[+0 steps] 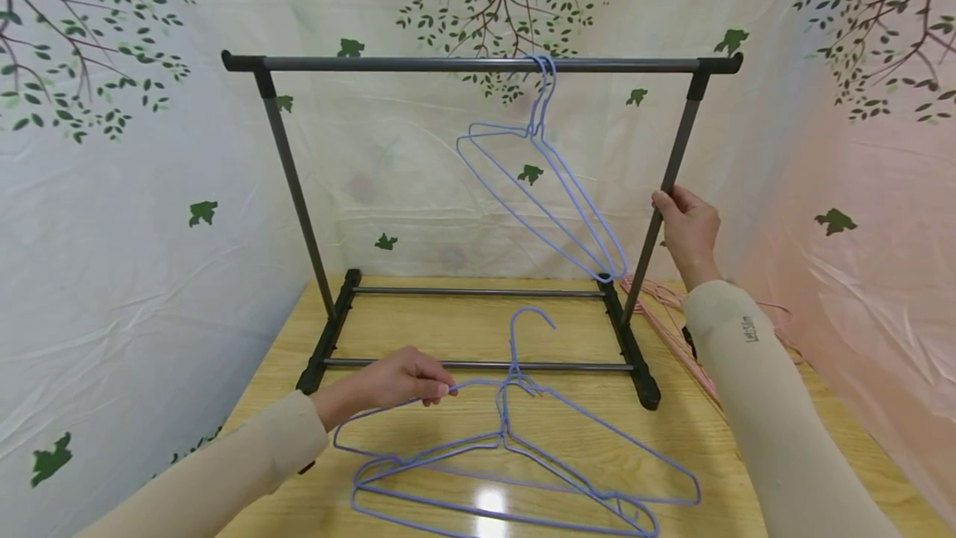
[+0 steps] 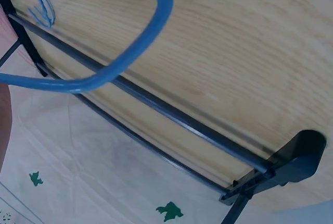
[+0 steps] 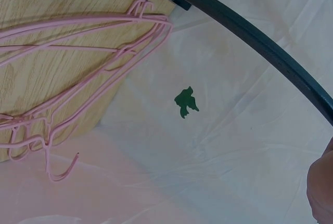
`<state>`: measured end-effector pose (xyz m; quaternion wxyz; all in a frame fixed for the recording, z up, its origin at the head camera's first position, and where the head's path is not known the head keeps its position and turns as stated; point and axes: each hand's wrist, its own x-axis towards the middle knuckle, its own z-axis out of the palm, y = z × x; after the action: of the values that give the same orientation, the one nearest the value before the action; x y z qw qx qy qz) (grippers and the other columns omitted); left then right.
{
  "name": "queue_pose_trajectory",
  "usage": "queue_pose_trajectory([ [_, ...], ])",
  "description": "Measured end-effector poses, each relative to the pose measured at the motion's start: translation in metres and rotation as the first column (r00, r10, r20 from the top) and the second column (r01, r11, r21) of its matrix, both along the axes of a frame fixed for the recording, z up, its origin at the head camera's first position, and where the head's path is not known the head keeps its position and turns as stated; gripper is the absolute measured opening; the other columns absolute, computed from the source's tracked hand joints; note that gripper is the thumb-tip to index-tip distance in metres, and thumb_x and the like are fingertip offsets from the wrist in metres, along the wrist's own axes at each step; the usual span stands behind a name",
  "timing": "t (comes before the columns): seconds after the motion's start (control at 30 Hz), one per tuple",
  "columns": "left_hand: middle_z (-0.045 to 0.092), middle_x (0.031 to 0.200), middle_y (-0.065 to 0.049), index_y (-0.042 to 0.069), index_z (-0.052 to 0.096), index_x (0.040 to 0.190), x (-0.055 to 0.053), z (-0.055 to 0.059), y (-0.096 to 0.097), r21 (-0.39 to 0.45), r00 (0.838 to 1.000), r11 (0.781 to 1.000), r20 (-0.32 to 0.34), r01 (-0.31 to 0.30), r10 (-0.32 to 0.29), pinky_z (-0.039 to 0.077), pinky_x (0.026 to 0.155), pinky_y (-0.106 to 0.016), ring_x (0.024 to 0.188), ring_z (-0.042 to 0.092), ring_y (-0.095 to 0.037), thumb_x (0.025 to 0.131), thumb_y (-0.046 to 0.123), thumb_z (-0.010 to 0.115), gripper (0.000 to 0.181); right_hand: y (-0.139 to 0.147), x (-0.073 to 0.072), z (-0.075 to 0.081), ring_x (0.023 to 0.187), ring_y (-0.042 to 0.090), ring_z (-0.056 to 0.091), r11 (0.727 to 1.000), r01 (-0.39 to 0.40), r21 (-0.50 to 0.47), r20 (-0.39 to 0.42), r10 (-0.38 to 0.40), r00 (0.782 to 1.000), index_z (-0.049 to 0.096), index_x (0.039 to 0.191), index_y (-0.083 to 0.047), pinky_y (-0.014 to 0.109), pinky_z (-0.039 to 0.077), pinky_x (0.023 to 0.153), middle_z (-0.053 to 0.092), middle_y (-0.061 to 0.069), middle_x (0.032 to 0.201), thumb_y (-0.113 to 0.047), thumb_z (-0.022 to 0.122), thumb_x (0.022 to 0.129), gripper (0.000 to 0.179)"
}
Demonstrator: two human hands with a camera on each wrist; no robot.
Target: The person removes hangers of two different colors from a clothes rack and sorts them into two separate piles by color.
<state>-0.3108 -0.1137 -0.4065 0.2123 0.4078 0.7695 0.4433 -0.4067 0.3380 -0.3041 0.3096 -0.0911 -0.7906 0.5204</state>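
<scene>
In the head view my left hand (image 1: 407, 379) pinches one shoulder of a blue wire hanger (image 1: 515, 370), its hook pointing up and overlapping the rack's front lower bar. Beneath it, more blue hangers (image 1: 448, 448) lie on the table. The bent end of a blue hanger (image 2: 165, 5) looms large in the left wrist view. My right hand (image 1: 690, 231) grips the right upright (image 1: 681, 135) of a black garment rack; only part of that hand (image 3: 320, 187) shows in the right wrist view. A few blue hangers (image 1: 539, 133) hang from the top bar (image 1: 403, 65), right of centre.
Pink hangers (image 3: 93, 18) lie in a pile on the wooden table (image 1: 426, 322), to the right of the rack. The rack's base has two lower bars (image 2: 177, 114) and black feet (image 1: 644, 384). Leaf-printed cloth (image 1: 388, 189) surrounds the table at the back and sides.
</scene>
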Motion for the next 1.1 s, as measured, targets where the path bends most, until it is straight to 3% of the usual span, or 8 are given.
queue_pose_trajectory([
  [0.13,0.069,0.086,-0.013,-0.008,0.072,0.107,0.001,-0.014,0.001,-0.016,0.991,0.999,0.129,-0.034,0.036,0.055,0.072,-0.038,0.075,0.061,-0.013,0.100,0.004,0.057,0.021,0.000,0.000,0.000,0.103,0.008,0.059,1.000,-0.003,-0.006,0.001,0.003,1.000,0.070,0.125,-0.011,0.026,0.045,0.087,0.071,-0.006,0.105,-0.048,0.061,0.096,0.048],
  [0.23,0.068,0.084,-0.019,-0.008,0.073,0.105,0.001,-0.031,0.003,-0.050,0.980,0.995,0.173,-0.088,0.095,0.054,0.070,-0.042,0.071,0.060,-0.013,0.099,0.005,0.059,0.020,0.001,0.000,0.000,0.102,0.007,0.059,1.000,0.001,-0.003,-0.002,-0.001,1.000,0.070,0.125,-0.011,0.025,0.045,0.087,0.070,-0.008,0.103,-0.047,0.061,0.096,0.047],
  [0.3,0.069,0.081,-0.016,-0.008,0.074,0.100,0.000,-0.042,0.005,-0.089,0.983,0.988,0.124,-0.128,0.139,0.054,0.068,-0.037,0.068,0.060,-0.012,0.098,0.006,0.061,0.019,0.001,0.000,0.000,0.101,0.007,0.059,1.000,0.004,-0.003,-0.003,-0.004,1.000,0.070,0.124,-0.010,0.025,0.045,0.086,0.070,-0.007,0.103,-0.047,0.061,0.096,0.046],
  [0.4,0.068,0.072,-0.007,-0.002,0.076,0.089,-0.004,-0.055,0.007,-0.168,0.984,0.969,-0.018,-0.180,0.180,0.051,0.064,-0.029,0.063,0.056,-0.009,0.096,0.007,0.064,0.016,0.000,0.000,0.000,0.100,0.008,0.059,1.000,0.003,0.002,-0.005,-0.003,1.000,0.071,0.123,-0.010,0.025,0.045,0.086,0.070,-0.004,0.105,-0.044,0.061,0.097,0.044],
  [0.5,0.066,0.067,0.001,0.004,0.077,0.085,-0.007,-0.062,0.010,-0.226,0.975,0.952,-0.128,-0.206,0.180,0.047,0.065,-0.025,0.061,0.053,-0.006,0.094,0.008,0.066,0.015,0.000,-0.001,0.000,0.100,0.008,0.060,1.000,0.001,0.002,-0.008,-0.001,1.000,0.070,0.123,-0.008,0.025,0.046,0.086,0.070,-0.003,0.105,-0.043,0.061,0.097,0.044],
  [0.83,0.067,0.069,-0.002,0.000,0.077,0.092,-0.007,-0.065,0.016,-0.195,0.983,0.972,-0.149,-0.131,0.103,0.049,0.068,-0.024,0.063,0.054,-0.003,0.095,0.006,0.065,0.014,-0.001,-0.001,0.000,0.102,0.008,0.060,1.000,-0.004,-0.006,-0.016,0.004,1.000,0.070,0.124,-0.010,0.027,0.046,0.089,0.070,-0.007,0.102,-0.046,0.062,0.096,0.046],
  [0.97,0.061,0.065,0.008,0.004,0.077,0.089,-0.005,-0.068,0.018,-0.266,0.977,0.958,-0.208,-0.107,0.052,0.046,0.061,-0.020,0.058,0.049,0.001,0.095,0.010,0.066,0.014,0.000,0.000,0.000,0.103,0.008,0.060,1.000,-0.004,-0.008,-0.011,0.004,1.000,0.070,0.125,-0.010,0.028,0.047,0.090,0.070,-0.005,0.105,-0.045,0.062,0.096,0.046],
  [1.1,0.045,0.058,0.014,0.008,0.068,0.073,0.002,-0.070,0.024,-0.368,0.955,0.920,-0.296,-0.137,0.023,0.033,0.053,-0.020,0.052,0.037,-0.002,0.093,0.028,0.071,0.028,0.000,0.000,0.000,0.101,0.008,0.060,1.000,0.000,-0.002,-0.012,-0.001,1.000,0.070,0.124,-0.008,0.027,0.046,0.089,0.070,-0.005,0.103,-0.044,0.061,0.097,0.046],
])
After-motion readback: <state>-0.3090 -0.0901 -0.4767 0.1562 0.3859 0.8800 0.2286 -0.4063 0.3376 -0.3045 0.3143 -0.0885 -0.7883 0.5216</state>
